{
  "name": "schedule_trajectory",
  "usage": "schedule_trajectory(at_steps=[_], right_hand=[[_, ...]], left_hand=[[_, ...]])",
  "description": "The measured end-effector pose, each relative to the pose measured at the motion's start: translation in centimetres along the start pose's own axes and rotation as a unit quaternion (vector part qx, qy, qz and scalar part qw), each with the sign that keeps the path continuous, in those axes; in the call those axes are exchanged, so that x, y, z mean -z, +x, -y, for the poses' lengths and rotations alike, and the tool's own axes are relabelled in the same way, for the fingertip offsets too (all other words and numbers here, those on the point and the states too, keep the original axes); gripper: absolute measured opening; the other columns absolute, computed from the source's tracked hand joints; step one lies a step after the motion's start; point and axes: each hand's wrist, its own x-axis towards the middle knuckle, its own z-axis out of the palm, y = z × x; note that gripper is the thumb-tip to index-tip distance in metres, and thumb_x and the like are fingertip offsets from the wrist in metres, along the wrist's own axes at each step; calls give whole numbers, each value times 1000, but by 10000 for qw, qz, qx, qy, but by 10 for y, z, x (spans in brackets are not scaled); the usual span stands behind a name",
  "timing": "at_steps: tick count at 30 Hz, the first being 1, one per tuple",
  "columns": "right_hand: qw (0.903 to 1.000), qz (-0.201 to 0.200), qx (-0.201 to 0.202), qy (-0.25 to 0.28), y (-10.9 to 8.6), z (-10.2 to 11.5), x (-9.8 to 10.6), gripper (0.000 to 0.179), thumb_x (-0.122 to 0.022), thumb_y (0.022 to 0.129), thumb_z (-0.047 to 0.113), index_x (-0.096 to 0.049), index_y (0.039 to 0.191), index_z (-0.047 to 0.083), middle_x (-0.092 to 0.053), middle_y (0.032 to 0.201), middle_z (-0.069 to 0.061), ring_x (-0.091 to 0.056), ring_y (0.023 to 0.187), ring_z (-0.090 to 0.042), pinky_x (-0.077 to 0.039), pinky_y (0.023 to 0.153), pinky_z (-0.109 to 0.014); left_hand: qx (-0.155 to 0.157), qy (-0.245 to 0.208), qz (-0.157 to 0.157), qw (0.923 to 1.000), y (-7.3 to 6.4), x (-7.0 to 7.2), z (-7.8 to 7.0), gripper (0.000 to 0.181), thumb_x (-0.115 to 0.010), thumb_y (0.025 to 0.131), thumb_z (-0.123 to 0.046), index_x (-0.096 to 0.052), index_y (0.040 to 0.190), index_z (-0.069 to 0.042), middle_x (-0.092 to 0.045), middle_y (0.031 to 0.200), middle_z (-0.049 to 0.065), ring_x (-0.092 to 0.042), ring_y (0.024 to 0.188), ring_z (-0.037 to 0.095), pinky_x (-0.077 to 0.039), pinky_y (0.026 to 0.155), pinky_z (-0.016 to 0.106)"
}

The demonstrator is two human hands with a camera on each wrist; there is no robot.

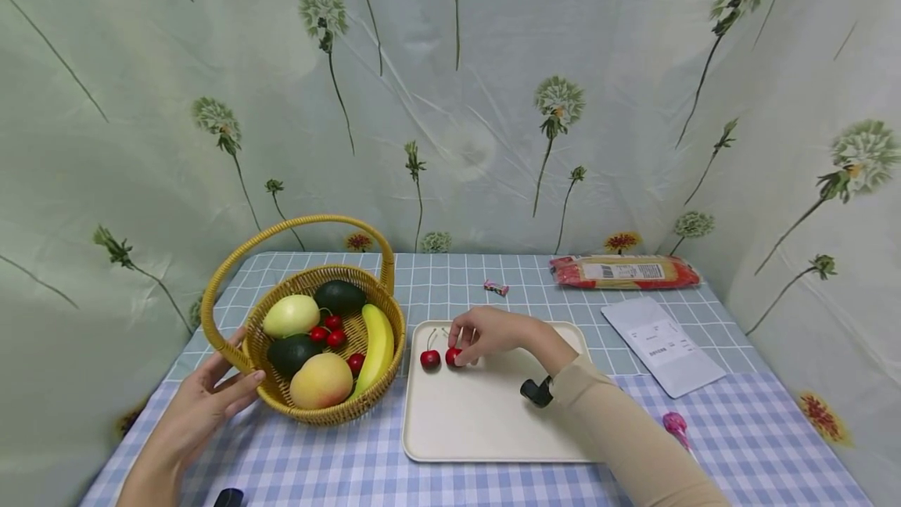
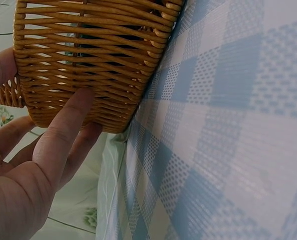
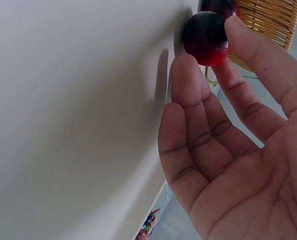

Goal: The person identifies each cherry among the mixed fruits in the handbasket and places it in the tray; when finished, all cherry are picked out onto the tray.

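Note:
On the cream tray [image 1: 493, 421] my right hand [image 1: 486, 337] pinches a red cherry [image 1: 454, 356] between thumb and fingertips. The right wrist view shows that cherry [image 3: 207, 39] at the fingertips, with a second one [image 3: 221, 7] partly behind it. This other cherry [image 1: 430, 359], stem upward, lies just left of the hand. My left hand [image 1: 207, 397] rests against the yellow wicker basket [image 1: 331, 415] near the foot of its handle. In the left wrist view its extended fingers [image 2: 63, 132] touch the woven wall [image 2: 103, 75].
The basket holds a banana [image 1: 378, 346], a peach [image 1: 321, 382], a pale green-yellow fruit [image 1: 291, 315], two dark green avocado-like fruits [image 1: 340, 297] and several cherries [image 1: 335, 337]. Further right lie a red-and-yellow package [image 1: 625, 271], a white pouch [image 1: 662, 346], a wrapped candy [image 1: 496, 288] and a pink lollipop [image 1: 676, 425].

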Motion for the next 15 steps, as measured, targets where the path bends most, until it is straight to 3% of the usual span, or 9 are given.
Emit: schedule_trajectory(at_steps=[10, 15], right_hand=[[9988, -169, 53, -453, -1, 6, 10, 16, -81, 96, 21, -74, 108, 13, -66, 80, 6, -55, 71, -4, -46, 65, -19], [9986, -200, 238, -433, 2, 23, 20, 18, -79, 99, 21, -73, 112, 10, -66, 86, 1, -59, 78, -11, -48, 69, -20]], left_hand=[[-133, -112, 49, 9998, -1, 0, 1, 95, -68, 105, -4, -4, 174, -13, -1, 175, 33, -61, 112, -15, -64, 91, 21], [-115, -78, 46, 9999, -1, 0, 1, 96, -69, 104, -5, -4, 174, -15, -2, 175, 34, -61, 111, -15, -64, 91, 20]])
